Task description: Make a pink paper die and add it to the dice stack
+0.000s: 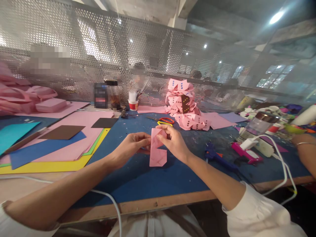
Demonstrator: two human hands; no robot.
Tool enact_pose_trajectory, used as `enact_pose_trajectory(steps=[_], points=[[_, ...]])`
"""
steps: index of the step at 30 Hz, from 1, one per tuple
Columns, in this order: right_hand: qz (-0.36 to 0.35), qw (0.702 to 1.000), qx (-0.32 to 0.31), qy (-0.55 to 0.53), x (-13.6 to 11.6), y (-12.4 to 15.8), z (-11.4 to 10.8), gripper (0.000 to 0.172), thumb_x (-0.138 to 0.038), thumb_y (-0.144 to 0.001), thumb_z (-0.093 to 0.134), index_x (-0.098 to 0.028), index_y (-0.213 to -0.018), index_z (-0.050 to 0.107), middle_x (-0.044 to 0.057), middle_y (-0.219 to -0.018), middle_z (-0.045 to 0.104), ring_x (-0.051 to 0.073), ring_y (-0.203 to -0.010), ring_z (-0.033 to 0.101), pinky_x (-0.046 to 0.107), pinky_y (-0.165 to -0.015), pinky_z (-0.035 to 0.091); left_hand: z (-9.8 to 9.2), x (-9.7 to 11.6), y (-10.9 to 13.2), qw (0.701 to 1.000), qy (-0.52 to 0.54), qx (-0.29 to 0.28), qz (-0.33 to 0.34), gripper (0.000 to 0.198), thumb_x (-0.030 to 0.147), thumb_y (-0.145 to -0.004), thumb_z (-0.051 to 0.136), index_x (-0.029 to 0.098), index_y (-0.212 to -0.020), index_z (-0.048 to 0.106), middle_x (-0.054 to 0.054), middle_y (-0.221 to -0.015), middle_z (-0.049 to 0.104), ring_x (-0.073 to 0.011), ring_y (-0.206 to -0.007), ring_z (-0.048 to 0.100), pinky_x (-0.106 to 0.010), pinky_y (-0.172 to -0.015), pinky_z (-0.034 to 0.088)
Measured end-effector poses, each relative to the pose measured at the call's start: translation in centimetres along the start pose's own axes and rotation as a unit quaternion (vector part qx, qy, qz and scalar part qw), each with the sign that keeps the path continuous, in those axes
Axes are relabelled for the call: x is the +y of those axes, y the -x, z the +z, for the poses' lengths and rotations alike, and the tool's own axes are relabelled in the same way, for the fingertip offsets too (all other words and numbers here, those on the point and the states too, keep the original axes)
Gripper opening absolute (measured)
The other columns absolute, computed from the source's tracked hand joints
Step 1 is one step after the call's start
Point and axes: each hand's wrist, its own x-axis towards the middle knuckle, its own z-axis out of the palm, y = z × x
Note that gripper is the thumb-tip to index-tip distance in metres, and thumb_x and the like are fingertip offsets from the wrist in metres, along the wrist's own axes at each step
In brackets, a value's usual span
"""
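Note:
A folded piece of pink paper [158,157] is held upright above the blue table mat, with a notch on its right side. My left hand [134,143] pinches its left edge between thumb and fingers. My right hand [172,140] grips its upper right part, the thumb lying over the front. Just beyond my hands lie scissors [166,120] with red and yellow handles. Behind them stands a pile of folded pink paper pieces [180,95] with dots on them, one dark brown piece among them.
Coloured sheets [59,151] are stacked at left beside pink foam-like pieces [49,105]. A blue glue gun [217,156], a pink device [247,154] with white cables and a clear jar [259,123] sit at right. Another person's arm [304,153] reaches in there. A perforated metal screen [148,49] stands behind.

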Motion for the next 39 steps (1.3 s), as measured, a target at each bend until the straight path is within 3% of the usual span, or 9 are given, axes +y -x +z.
enact_pose_trajectory(steps=[4,9,12,18,21,29,39], points=[[-0.034,0.998,0.015,0.057,-0.3,0.2,0.0,0.026,-0.026,-0.087,0.063,-0.022,-0.113,0.064,0.003,-0.109,0.071,0.017,-0.092,0.068,0.031,-0.084,0.054,0.0,0.0,0.0,1.000,-0.022,0.017,0.010,0.026,0.041,-0.081,0.073,0.015,-0.085,0.072,-0.001,-0.078,0.071,-0.0144,-0.069,0.064,-0.024,-0.066,0.051],[-0.095,0.988,0.011,0.120,-1.3,0.4,-0.1,0.022,-0.019,-0.088,0.060,-0.024,-0.108,0.067,0.003,-0.112,0.071,0.017,-0.101,0.066,0.032,-0.091,0.051,0.0,-0.1,-0.1,0.999,-0.039,-0.004,0.010,0.027,0.043,-0.080,0.074,0.017,-0.077,0.070,0.001,-0.066,0.067,-0.0128,-0.059,0.059,-0.023,-0.059,0.046],[-0.077,0.989,0.012,0.123,-1.6,0.4,-0.1,0.016,-0.021,-0.089,0.060,-0.023,-0.103,0.068,0.004,-0.106,0.073,0.018,-0.095,0.067,0.033,-0.087,0.052,0.0,-0.2,-0.2,0.999,-0.032,-0.010,0.005,0.026,0.041,-0.077,0.077,0.017,-0.074,0.068,0.002,-0.065,0.066,-0.0131,-0.059,0.060,-0.023,-0.059,0.047],[-0.066,0.992,0.037,0.100,-1.3,0.3,-0.3,0.013,-0.029,-0.092,0.061,-0.022,-0.098,0.069,0.003,-0.098,0.073,0.016,-0.085,0.066,0.031,-0.082,0.052,0.1,-0.3,-0.1,0.999,0.009,-0.038,-0.028,0.022,0.036,-0.076,0.078,0.018,-0.087,0.071,-0.001,-0.082,0.072,-0.0166,-0.072,0.067,-0.029,-0.071,0.052],[-0.056,0.994,0.039,0.089,-1.2,0.2,-0.3,0.014,-0.031,-0.091,0.062,-0.021,-0.097,0.070,0.003,-0.097,0.073,0.016,-0.085,0.066,0.030,-0.080,0.051,0.1,-0.2,-0.1,0.998,0.000,-0.051,-0.023,0.020,0.034,-0.077,0.077,0.018,-0.086,0.071,0.000,-0.077,0.071,-0.0149,-0.068,0.066,-0.026,-0.067,0.050],[0.019,0.998,0.050,0.035,-1.3,0.0,-0.6,0.025,-0.042,-0.091,0.061,-0.019,-0.092,0.070,0.002,-0.082,0.068,0.016,-0.072,0.060,0.027,-0.066,0.046,0.3,-0.1,0.0,0.999,-0.035,-0.038,-0.014,0.023,0.036,-0.076,0.078,0.017,-0.084,0.069,-0.001,-0.073,0.071,-0.0150,-0.064,0.063,-0.025,-0.063,0.048],[0.049,0.999,0.002,-0.002,-1.7,0.2,-0.4,0.025,-0.042,-0.089,0.062,-0.019,-0.088,0.072,-0.001,-0.077,0.065,0.015,-0.071,0.057,0.026,-0.066,0.044,0.3,0.3,0.2,0.998,-0.057,-0.008,0.003,0.026,0.042,-0.079,0.074,0.017,-0.080,0.066,0.001,-0.068,0.063,-0.0134,-0.063,0.056,-0.026,-0.063,0.043]])
